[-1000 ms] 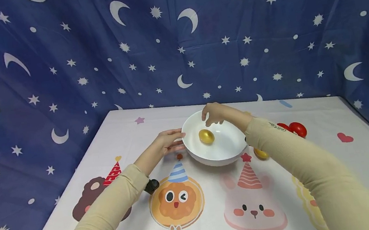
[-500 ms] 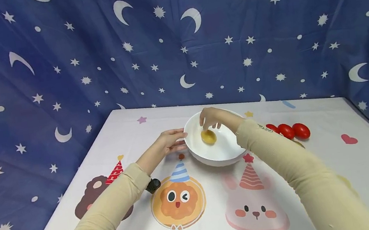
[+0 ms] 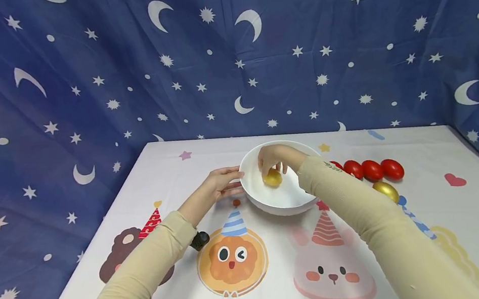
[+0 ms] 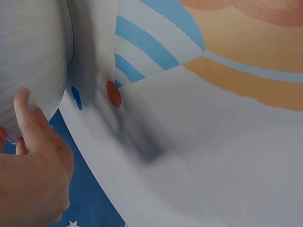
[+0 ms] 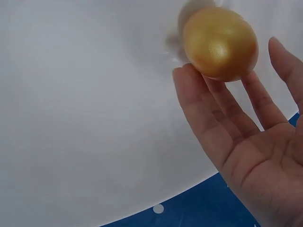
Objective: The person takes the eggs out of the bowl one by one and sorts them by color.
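Observation:
A gold egg [image 3: 272,178] lies inside a white bowl [image 3: 265,201] in the head view. My left hand [image 3: 221,182] holds the bowl's left side, thumb at the rim and fingers against the outer wall; the left wrist view shows those fingers [image 4: 29,125] on the bowl's outside. Over the bowl, my right hand [image 3: 275,159] reaches down to the egg. In the right wrist view, fairly straight fingertips [image 5: 187,78] touch the gold egg [image 5: 221,45], while the thumb stands apart from it.
Several red eggs [image 3: 372,170] sit in a row right of the bowl, partly behind the right sleeve. Another gold egg [image 3: 385,192] lies in front of them. A small black object [image 3: 199,240] shows beside the left sleeve. A blue curtain [image 3: 227,59] hangs behind the table.
My right hand has lowered into the bowl and its fingers have come to the egg. The right sleeve has shifted left, uncovering more red eggs. The left hand stays on the bowl.

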